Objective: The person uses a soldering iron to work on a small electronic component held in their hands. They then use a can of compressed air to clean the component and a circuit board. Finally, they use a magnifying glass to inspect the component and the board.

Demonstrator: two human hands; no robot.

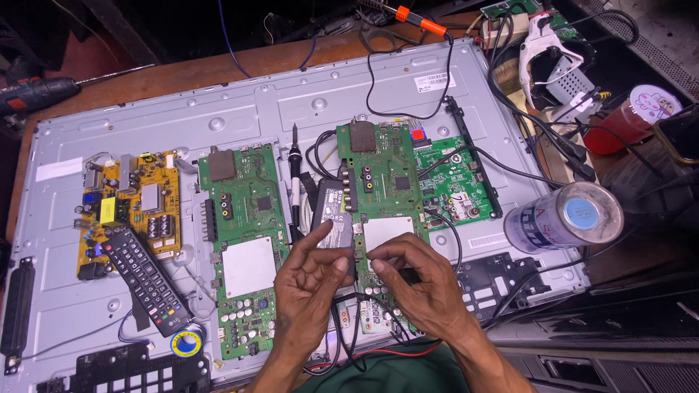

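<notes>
1. Power adapter [331, 211], a small dark brick with a pale label, lies between the two green circuit boards on the grey metal back panel [131, 306] of a flat screen, its near end under the fingers of the left hand [309, 280].
2. Left hand is loosely curled, thumb and forefinger closing on the adapter's near end and its black cord [342, 335].
3. Right hand [419, 280] is pinched narrow on a small dark piece at the cord's end (too hidden to tell whether it is a plug).
4. Handling, as I judge it: the brick is rigid, fairly light and smooth-sided, best taken across its flat faces; the cord is limp and should be held near the plug, not tugged.
5. Left green board [244, 247] and right green board [382, 182] flank the adapter; a soldering iron [295, 175] lies just beside it.
6. Farther out sit a yellow board [127, 204], a black remote control [145, 280] and a metal can [564, 216] at the panel's right edge.
</notes>
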